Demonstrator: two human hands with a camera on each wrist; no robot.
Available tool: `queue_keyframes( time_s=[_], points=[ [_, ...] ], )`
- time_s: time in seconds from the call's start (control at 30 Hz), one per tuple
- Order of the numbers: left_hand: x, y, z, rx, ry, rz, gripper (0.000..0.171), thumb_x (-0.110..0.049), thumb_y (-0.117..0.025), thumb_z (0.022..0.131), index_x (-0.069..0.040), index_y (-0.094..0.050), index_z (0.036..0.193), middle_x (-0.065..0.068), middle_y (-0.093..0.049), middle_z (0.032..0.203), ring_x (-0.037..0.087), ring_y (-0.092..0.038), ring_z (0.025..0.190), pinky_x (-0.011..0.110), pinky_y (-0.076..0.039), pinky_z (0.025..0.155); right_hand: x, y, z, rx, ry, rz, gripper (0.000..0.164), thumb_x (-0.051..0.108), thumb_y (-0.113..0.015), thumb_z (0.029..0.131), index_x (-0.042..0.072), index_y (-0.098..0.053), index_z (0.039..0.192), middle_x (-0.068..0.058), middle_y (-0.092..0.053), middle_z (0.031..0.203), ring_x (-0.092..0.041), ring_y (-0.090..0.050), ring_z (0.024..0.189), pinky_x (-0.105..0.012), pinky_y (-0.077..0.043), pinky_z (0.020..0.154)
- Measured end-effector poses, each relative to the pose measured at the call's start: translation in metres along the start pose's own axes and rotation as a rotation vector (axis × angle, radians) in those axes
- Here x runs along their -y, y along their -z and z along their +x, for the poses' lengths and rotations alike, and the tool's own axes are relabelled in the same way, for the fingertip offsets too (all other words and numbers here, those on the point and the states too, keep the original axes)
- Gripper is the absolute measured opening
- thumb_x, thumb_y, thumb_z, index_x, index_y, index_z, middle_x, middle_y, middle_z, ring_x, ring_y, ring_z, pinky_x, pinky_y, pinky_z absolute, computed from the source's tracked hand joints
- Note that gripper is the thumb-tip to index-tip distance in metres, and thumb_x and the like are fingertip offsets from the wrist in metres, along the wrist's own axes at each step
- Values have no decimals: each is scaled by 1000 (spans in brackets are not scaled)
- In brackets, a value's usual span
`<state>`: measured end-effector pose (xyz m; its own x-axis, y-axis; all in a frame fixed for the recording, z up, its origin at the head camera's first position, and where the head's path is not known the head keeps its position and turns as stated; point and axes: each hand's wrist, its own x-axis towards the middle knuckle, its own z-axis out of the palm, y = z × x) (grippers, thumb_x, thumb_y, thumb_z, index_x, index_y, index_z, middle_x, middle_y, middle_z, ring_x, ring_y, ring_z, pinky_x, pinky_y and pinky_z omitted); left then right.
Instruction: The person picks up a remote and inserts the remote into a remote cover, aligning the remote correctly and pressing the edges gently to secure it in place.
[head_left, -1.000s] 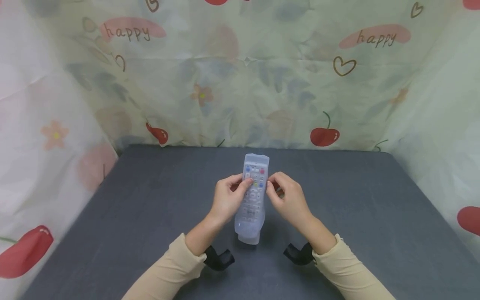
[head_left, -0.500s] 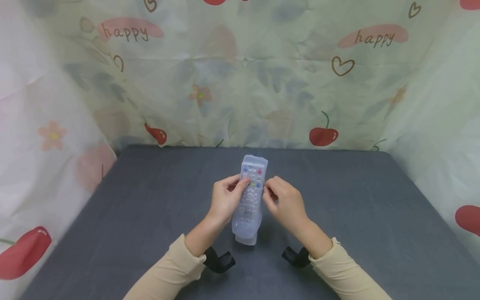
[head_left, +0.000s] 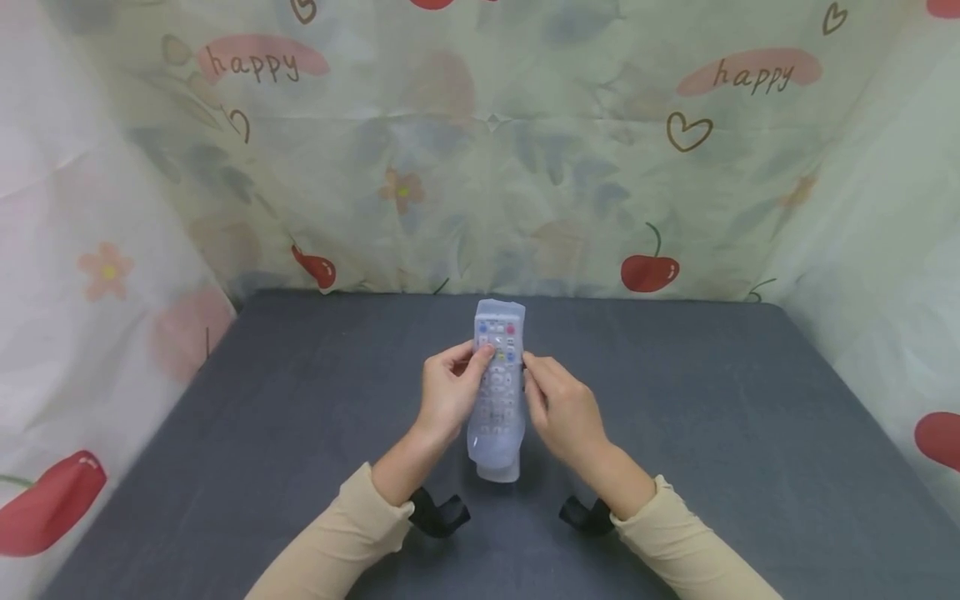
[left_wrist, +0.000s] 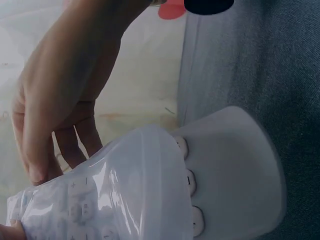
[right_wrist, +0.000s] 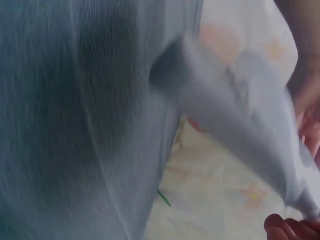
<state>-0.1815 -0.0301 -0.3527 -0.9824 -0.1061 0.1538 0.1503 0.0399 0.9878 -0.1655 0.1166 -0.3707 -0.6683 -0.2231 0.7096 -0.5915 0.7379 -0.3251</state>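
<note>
A pale remote control (left_wrist: 235,175) sits inside a translucent, flexible cover (left_wrist: 155,185). The remote's near end, with a few buttons beside it, sticks out past the cover's rim. Tilted, both are held above the table in the head view. My left hand (head_left: 448,392) grips the remote from the left, its thumb (head_left: 486,353) on the button face and its other fingers mostly hidden behind. On the opposite side, my right hand (head_left: 564,408) pinches the cover's right edge near the upper half. The remote's underside appears blurred in the right wrist view.
A dark grey table (head_left: 337,375) lies under the hands. Behind and beside it hang pale printed curtains (head_left: 491,167) with cherries and flowers. Black curved pieces (head_left: 442,515) stick out at both wrists below the beige sleeves (head_left: 337,525).
The remote has come a little more upright and shifted slightly up in the view. My right hand has moved slightly left, its fingers staying at the cover's right edge. The left hand keeps its grip.
</note>
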Motion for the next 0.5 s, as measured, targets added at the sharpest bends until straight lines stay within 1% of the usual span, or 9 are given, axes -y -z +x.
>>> queue_keyframes(
  time_s=[0.1, 0.17, 0.23, 0.37, 0.43, 0.5],
  points=[
    [2, 0, 1, -10, -23, 12, 25, -15, -64, 89, 2, -69, 107, 24, -69, 92, 7, -61, 65, 23, -52, 56, 6, -3, -4, 55, -96, 134, 35, 8, -62, 88, -8, -58, 119, -16, -66, 96, -19, -66, 74, -29, -55, 62],
    [2, 0, 0, -13, -29, 10, 25, -15, -64, 89, 2, -69, 106, 24, -69, 92, 8, -62, 65, 24, -52, 56, 8, -4, -4, 81, -155, 215, 42, 11, -65, 87, -8, -55, 123, -17, -66, 99, -21, -69, 77, -27, -56, 64],
    [2, -1, 0, -15, -31, 7, 26, -16, -64, 89, 2, -69, 106, 24, -69, 92, 8, -62, 66, 23, -52, 56, 10, -5, -4, 93, -190, 263, 47, 13, -68, 85, -6, -53, 125, -18, -66, 100, -24, -70, 81, -27, -57, 65],
    [2, -1, -1, -6, -35, 2, 25, -15, -65, 88, 3, -69, 104, 24, -70, 92, 8, -62, 67, 21, -51, 57, 10, -7, -3, 85, -232, 307, 44, 12, -69, 83, -4, -54, 121, -18, -68, 94, -25, -71, 76, -29, -57, 63],
    [1, 0, 0, 15, -36, 19, 26, -16, -65, 88, 4, -69, 105, 24, -70, 92, 9, -62, 68, 21, -51, 58, 9, -6, -2, 88, -265, 351, 42, 11, -70, 83, -4, -55, 119, -18, -68, 91, -26, -71, 73, -30, -57, 63],
    [0, 2, 0, 52, -36, 51, 27, -17, -65, 88, 3, -68, 106, 23, -70, 94, 12, -64, 71, 23, -52, 60, 6, -4, -1, 107, -309, 407, 39, 10, -70, 82, -2, -56, 117, -18, -68, 90, -26, -70, 71, -30, -57, 62]
  ],
)
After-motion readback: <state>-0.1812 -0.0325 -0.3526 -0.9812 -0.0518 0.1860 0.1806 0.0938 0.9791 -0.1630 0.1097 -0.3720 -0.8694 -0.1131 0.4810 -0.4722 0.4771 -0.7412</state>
